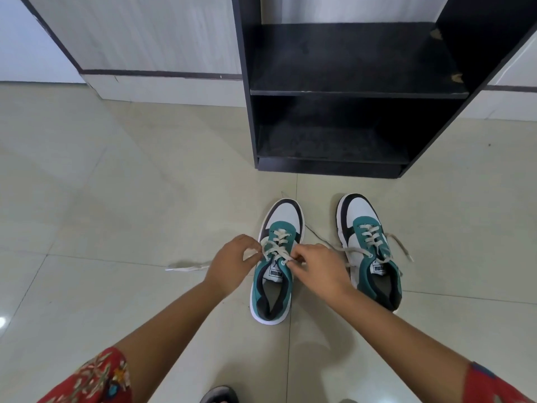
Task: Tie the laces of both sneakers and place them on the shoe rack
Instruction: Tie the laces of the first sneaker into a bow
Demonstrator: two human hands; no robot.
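Bright, even indoor light. The glossy tiled floor [116,199] shows a small glare spot at the far left edge and soft shadows under the forearms. Wide-angle distortion bends the shoe rack [348,94]; a trailing lace end [186,267] is blurred.

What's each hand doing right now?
Left hand: fingers pinched on the lace of the left sneaker.
Right hand: fingers pinched on the same sneaker's lace.

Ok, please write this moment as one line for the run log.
step: tying left sneaker | left hand: on lace | right hand: on lace | right sneaker: untied, on floor | shoe rack: no shoes
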